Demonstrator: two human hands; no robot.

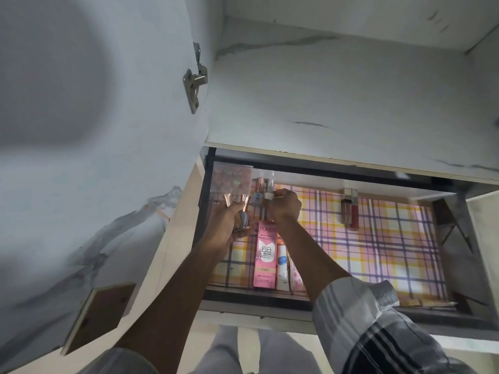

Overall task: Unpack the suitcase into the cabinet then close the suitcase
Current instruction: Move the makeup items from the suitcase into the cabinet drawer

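An open cabinet drawer (270, 298) lined with pink and yellow plaid paper fills the lower middle of the head view. My left hand (225, 225) grips two copper-capped bottles (235, 201) and a silvery rounded item over the drawer's back left. My right hand (283, 205) pinches a small clear bottle with a pale cap (268, 194) just right of them. A pink BB cream box (266, 255) lies below my hands, with a white tube (282, 265) and a pink tube (295, 273) beside it. The suitcase is out of view.
A clear packet of pink pieces (232, 178) sits in the drawer's back left corner. A red lip gloss tube (349, 209) lies at the back middle. The open cabinet door (94, 157) with its metal hinge (194, 82) stands to the left; a marbled shelf (351, 117) is above.
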